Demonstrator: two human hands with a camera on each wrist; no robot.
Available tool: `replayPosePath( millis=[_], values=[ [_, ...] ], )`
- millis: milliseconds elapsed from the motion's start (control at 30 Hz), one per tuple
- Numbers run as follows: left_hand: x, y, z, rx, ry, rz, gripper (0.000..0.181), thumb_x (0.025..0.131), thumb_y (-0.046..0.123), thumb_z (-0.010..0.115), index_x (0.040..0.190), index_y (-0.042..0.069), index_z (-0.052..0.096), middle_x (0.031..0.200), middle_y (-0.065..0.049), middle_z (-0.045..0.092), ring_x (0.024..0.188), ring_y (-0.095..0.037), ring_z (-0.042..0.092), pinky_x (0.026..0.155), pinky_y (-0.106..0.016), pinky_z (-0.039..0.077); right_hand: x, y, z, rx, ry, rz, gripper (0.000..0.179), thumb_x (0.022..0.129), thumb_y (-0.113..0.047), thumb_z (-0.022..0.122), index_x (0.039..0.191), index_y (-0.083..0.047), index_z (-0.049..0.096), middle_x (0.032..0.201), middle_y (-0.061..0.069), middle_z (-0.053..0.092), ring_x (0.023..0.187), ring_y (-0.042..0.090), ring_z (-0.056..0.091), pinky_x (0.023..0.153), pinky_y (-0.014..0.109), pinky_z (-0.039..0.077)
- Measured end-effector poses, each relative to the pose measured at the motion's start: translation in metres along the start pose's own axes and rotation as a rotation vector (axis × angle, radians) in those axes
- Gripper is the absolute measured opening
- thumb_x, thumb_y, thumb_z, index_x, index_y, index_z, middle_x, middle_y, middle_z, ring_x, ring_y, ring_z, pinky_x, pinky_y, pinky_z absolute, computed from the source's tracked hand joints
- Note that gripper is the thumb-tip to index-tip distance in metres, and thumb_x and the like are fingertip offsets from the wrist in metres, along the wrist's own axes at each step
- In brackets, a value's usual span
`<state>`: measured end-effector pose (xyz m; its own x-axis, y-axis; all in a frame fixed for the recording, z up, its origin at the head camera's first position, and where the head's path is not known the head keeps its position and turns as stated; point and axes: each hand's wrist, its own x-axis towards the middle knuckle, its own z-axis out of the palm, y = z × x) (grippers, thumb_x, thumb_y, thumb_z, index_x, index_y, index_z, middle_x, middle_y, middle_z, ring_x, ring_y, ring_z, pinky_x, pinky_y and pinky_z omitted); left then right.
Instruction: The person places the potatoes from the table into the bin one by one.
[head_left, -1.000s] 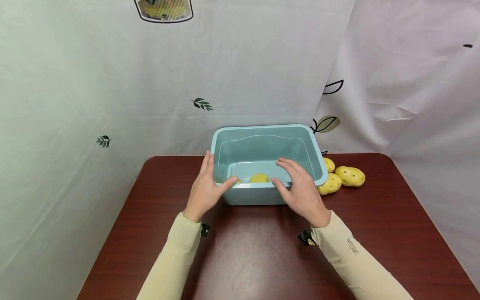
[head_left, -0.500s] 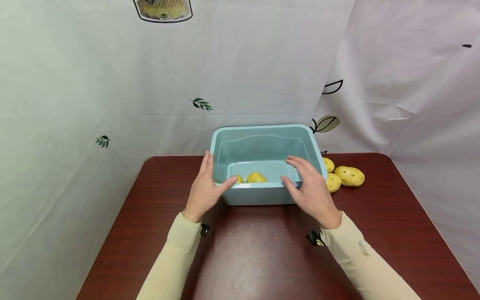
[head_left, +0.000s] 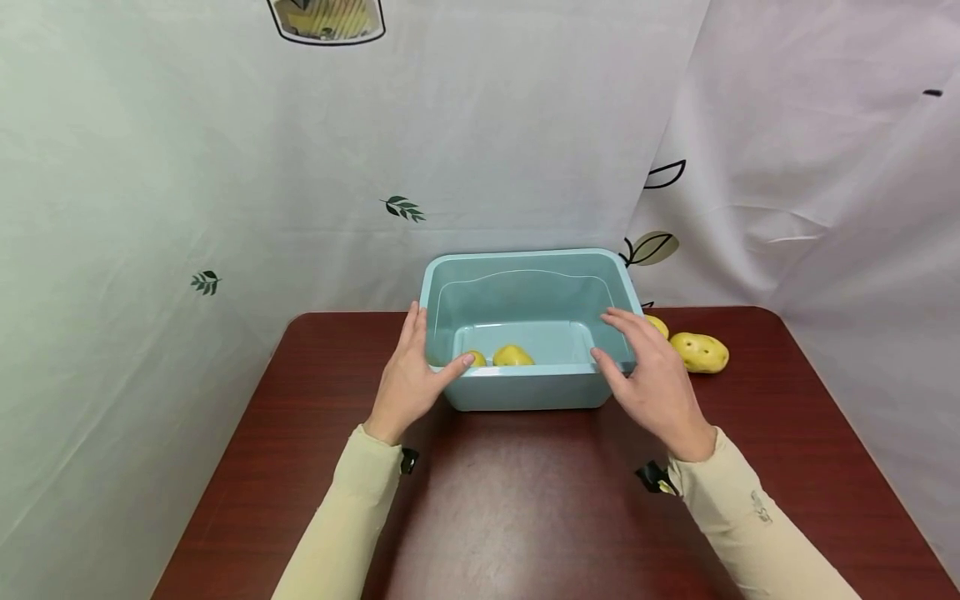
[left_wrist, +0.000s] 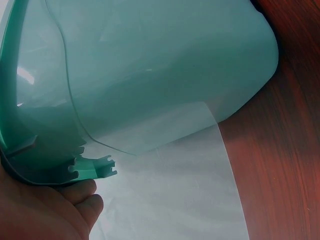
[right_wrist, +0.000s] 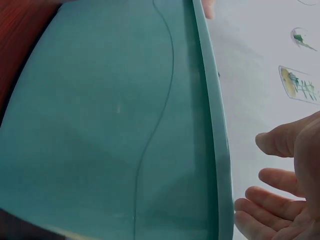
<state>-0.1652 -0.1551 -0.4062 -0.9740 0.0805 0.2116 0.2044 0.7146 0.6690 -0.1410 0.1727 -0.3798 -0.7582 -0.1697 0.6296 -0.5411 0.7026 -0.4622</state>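
A light blue plastic bin point(head_left: 540, 390) stands at the far side of the table. Two yellow potatoes point(head_left: 513, 356) lie inside near its front wall, the left one partly hidden. My left hand point(head_left: 408, 379) holds the bin's front left corner, thumb across the rim and fingers along the outer side. In the left wrist view, the fingers point(left_wrist: 90, 204) lie against the rim's underside. Over the bin's front right corner, my right hand point(head_left: 660, 387) is spread with nothing in it. Beyond it, another potato point(head_left: 700, 352) lies on the table, beside one partly covered by the hand.
The dark red wooden table point(head_left: 480, 517) has rounded far corners. A pale curtain point(head_left: 525, 150) with leaf prints hangs right behind the bin and along both sides.
My right hand has moved right, from above the bin's interior to its right corner, now covering one of the outside potatoes. The left hand and bin have stayed put.
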Motion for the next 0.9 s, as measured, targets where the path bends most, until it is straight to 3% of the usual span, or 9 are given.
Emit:
replayPosePath(
  millis=[900],
  values=[
    [0.0,0.001,-0.001,-0.004,-0.006,-0.003,0.111,0.085,0.073,0.062,0.161,0.006,0.016,0.169,0.001,0.002,0.152,-0.023,0.021,0.11,-0.053,0.036,-0.013,0.026,-0.03,-0.089,0.009,0.064,0.052,0.083,-0.005,0.08,0.131,0.003,0.062,0.134,0.018,0.059,0.123,0.036,0.055,0.097,0.055,0.044]
  ],
)
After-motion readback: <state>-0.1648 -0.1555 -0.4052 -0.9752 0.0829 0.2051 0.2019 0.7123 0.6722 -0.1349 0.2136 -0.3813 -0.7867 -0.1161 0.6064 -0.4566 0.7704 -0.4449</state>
